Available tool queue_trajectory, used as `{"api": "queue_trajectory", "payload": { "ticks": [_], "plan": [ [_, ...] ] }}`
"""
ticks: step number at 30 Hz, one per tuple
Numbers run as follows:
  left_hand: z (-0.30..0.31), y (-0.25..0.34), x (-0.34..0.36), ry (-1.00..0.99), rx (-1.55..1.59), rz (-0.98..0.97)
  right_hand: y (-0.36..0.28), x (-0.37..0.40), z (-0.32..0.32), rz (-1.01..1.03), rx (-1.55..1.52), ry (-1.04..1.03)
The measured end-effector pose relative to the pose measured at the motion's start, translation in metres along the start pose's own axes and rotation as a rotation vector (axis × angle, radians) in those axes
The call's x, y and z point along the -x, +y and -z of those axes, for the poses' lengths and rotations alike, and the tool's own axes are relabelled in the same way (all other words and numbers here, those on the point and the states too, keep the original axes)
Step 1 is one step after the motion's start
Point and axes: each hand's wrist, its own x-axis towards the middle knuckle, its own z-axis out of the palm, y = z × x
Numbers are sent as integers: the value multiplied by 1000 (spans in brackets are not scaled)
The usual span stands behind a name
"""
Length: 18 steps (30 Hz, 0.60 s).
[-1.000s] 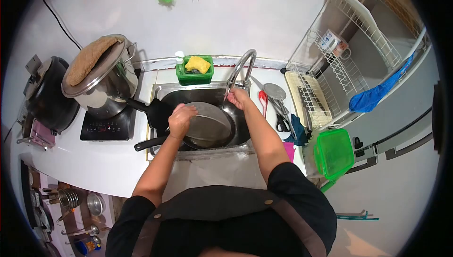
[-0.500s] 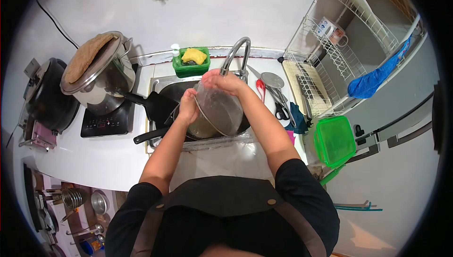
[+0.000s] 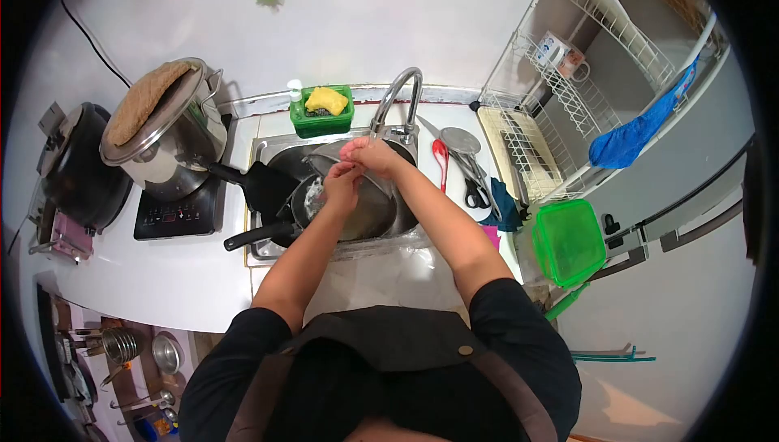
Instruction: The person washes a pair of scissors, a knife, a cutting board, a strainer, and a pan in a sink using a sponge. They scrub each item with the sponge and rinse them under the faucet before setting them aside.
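Both hands meet at the centre of the frame, over the stainless steel sink [image 3: 272, 150] and just below the curved chrome faucet [image 3: 396, 89]. The right hand [image 3: 372, 155] has its fingers curled shut over the upper rim of a round steel-rimmed lid [image 3: 381, 198], which stands tilted and nearly edge-on in the basin. The left hand [image 3: 344, 179] lies against the lid's near face, touching the right hand – whether it grips or only presses flat, I cannot tell. Under the lid sits a dark round frying pan [image 3: 312, 206], its black handle [image 3: 253, 236] pointing to the lower left over the sink's edge.

Behind the basin stands a green plastic caddy [image 3: 323, 121] with a yellow sponge [image 3: 326, 100] on top. At the left of the frame, a large steel stockpot [image 3: 174, 146] (lidded, with a brown mat over it) rests on a black induction cooktop [image 3: 170, 216]. Right of the sink lie black-handled scissors [image 3: 474, 194]; beyond them – a white wire dish rack [image 3: 560, 109], a blue cloth [image 3: 637, 137] and a green plastic container [image 3: 568, 241].
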Motion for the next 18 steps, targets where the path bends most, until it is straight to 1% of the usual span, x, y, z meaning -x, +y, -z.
{"api": "queue_trajectory", "payload": {
  "ticks": [1, 2, 3, 4, 5, 6, 7, 8, 9, 11, 12, 13, 14, 15, 16, 17, 18],
  "plan": [
    [-4, 5, 5, 29, 28, 5, -5, 4, 0, 21, 63, 15],
    [-11, 18, 14, 32, 25, 11, 4, -3, 4, 70, -113, 106],
    [-20, 35, 27, 82, -32, 79, -12, 5, 5, 80, -165, 207],
    [-23, 45, 33, 128, -90, 144, -17, 11, 8, 22, -88, 209],
    [-12, 45, 28, 127, -96, 148, -24, 16, 7, -32, -11, 210],
    [5, 42, 22, 172, -124, 179, -31, 21, 5, -33, -17, 212],
    [27, 36, 13, 221, -151, 210, -42, 28, 0, -93, 29, -62],
    [56, 22, -1, 65, -217, 159, -45, 32, -4, -152, 74, -339],
    [55, 26, 0, 69, -219, 161, -39, 25, -6, -153, 70, -342],
    [41, 42, 9, 83, -271, 316, -27, 6, -8, 1, 19, 266],
    [32, 49, 14, 83, -272, 314, -26, 6, -1, -34, 188, 37],
    [20, 57, 20, 57, -386, 347, -32, 7, -2, -31, 188, 36],
    [16, 61, 26, 33, -502, 386, -35, 9, -4, -69, 220, -70],
    [27, 54, 23, 36, -507, 393, -37, 12, -7, -109, 249, -174],
    [31, 50, 20, -9, -476, 406, -30, 10, -9, -4, 392, 177],
    [36, 46, 18, -56, -444, 418, -25, 8, -4, -7, 388, 180],
    [42, 42, 18, -59, -447, 421, -22, 7, 3, -46, 288, 40]
  ]
}}
